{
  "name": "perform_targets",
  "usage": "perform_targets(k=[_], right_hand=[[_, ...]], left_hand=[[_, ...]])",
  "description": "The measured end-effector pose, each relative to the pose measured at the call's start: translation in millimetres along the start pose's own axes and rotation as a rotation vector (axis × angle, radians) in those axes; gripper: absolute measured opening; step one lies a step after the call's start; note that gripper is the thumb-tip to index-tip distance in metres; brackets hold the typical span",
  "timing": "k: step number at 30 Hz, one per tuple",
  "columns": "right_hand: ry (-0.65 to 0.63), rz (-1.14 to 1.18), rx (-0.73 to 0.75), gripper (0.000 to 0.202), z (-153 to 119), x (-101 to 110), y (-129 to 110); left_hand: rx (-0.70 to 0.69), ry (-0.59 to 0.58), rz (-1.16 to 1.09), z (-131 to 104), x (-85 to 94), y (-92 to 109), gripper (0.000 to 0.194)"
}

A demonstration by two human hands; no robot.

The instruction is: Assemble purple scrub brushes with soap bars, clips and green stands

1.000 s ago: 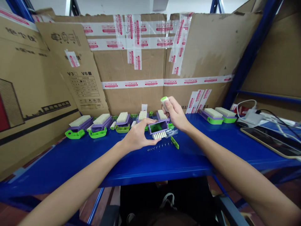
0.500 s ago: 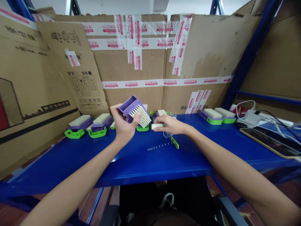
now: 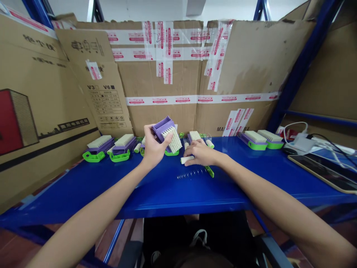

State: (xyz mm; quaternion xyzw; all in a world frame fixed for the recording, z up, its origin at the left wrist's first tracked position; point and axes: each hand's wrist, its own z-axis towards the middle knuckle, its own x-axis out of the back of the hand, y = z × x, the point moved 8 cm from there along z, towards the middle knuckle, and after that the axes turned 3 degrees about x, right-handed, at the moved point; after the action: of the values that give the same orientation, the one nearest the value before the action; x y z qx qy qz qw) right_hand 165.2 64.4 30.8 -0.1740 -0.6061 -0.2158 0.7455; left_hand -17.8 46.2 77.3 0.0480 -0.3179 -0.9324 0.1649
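Note:
My left hand [image 3: 154, 148] is closed round a purple brush head [image 3: 164, 128], held tilted above the table with its pale bristles facing right and toward me. My right hand [image 3: 201, 152] is low over the table, its fingers closed on a small white roller [image 3: 186, 160]. Just in front of that hand lie a metal spring [image 3: 191, 174] and a flat green plastic piece [image 3: 209, 171]. Behind the right hand sits another purple brush head [image 3: 194, 136], partly hidden, with a second white roller [image 3: 209, 144] beside it.
Several purple-and-green brushes stand bristles up along the back, including one brush [image 3: 120, 147] at left and another [image 3: 253, 140] at right. A phone [image 3: 320, 172] and white cables [image 3: 329, 147] lie far right. Cardboard walls [image 3: 164, 93] enclose the blue table [image 3: 178, 201].
My right hand has lowered a little toward the table with the roller. The brush head in my left hand has turned slightly. The whole view has shifted a little.

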Motion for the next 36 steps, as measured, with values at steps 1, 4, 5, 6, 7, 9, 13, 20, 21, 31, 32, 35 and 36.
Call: perform_targets(k=[1,4,5,6,7,9,13,20,21,31,32,35,36], right_hand=[[0.017,0.002,-0.006,0.030,-0.5,3.6,-0.7],[0.091,0.071,-0.011,0.033,-3.0,18.4,-1.9],[0.101,0.132,-0.005,0.032,-4.1,22.1,-2.3],[0.090,0.219,0.007,0.031,-5.2,24.0,-3.0],[0.060,0.315,0.019,0.030,-6.2,23.9,-4.0],[-0.027,0.466,0.041,0.032,-8.5,20.4,-7.6],[-0.171,0.542,0.080,0.038,-10.7,10.8,-19.0],[-0.273,0.466,0.107,0.031,-6.3,-5.4,-33.7],[-0.283,0.486,0.108,0.031,-6.6,-6.5,-34.2],[0.258,1.158,0.044,0.039,-20.8,66.0,4.2],[0.335,1.240,0.033,0.039,-22.7,72.0,9.5],[0.496,1.368,-0.040,0.039,-24.7,77.0,22.9],[0.544,1.376,-0.078,0.039,-24.5,75.8,27.7]], left_hand=[[0.011,-0.005,-0.006,0.9,-0.3,-2.4,0.061],[0.031,0.018,0.006,3.3,3.1,-8.0,0.059],[0.035,0.029,0.011,3.8,4.8,-9.4,0.059],[0.039,0.039,0.012,4.2,6.3,-10.4,0.058],[0.041,0.047,0.010,4.4,7.4,-11.0,0.058],[0.040,0.058,-0.001,4.5,8.5,-10.9,0.059],[0.047,0.049,-0.037,3.9,6.2,-9.6,0.060],[0.075,0.054,-0.042,5.2,6.8,-13.1,0.060],[0.075,0.058,-0.038,5.3,7.6,-13.3,0.059],[0.009,-0.165,0.028,-8.5,-9.1,11.3,0.050],[-0.001,-0.192,0.036,-10.2,-11.2,14.3,0.050],[-0.015,-0.217,0.036,-13.4,-12.9,20.4,0.046],[-0.014,-0.225,0.028,-14.3,-13.6,21.8,0.046]])
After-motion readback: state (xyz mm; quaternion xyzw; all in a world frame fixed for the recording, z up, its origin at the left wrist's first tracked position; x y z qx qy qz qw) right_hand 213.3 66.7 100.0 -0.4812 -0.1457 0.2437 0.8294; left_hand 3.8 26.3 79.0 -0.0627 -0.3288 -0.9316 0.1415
